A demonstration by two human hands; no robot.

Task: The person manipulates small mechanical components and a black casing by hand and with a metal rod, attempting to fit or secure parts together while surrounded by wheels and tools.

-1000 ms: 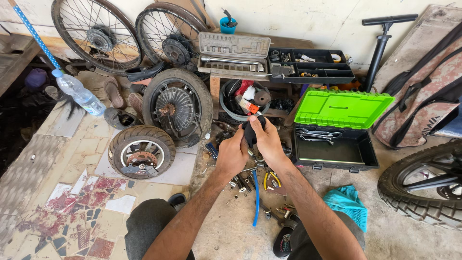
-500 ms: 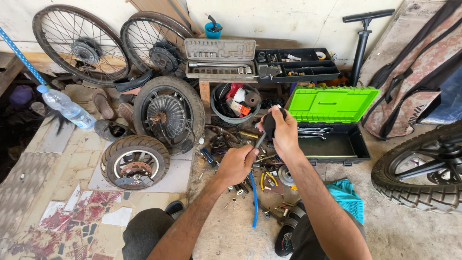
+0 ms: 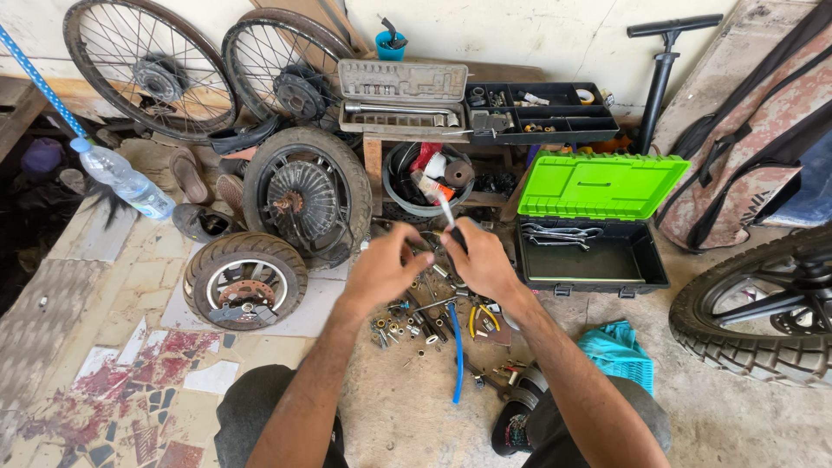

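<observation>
My right hand (image 3: 481, 260) grips a dark-handled tool (image 3: 449, 221) whose pale shaft points up and away from me. My left hand (image 3: 380, 267) is just left of it, fingers pinched toward the handle; whether it holds a small part is hidden. Both hands hover over a scatter of nuts, sockets and small metal parts (image 3: 414, 325) on the concrete floor. A blue-handled tool (image 3: 457, 355) lies below them between my knees. Yellow-handled pliers (image 3: 479, 321) lie under my right wrist.
An open black toolbox with a green lid (image 3: 598, 186) holds spanners at right. A small tyred wheel (image 3: 245, 282) and a hub-motor wheel (image 3: 303, 195) lie at left. Spoked wheels (image 3: 147, 74), a socket case (image 3: 403, 95), a floor pump (image 3: 660, 78), a water bottle (image 3: 121, 182), a blue cloth (image 3: 617, 351) and a knobbly tyre (image 3: 763, 312) surround me.
My right hand has come back from near the toolbox to the middle with the tool. My left hand has risen to meet it, and the two are now close together.
</observation>
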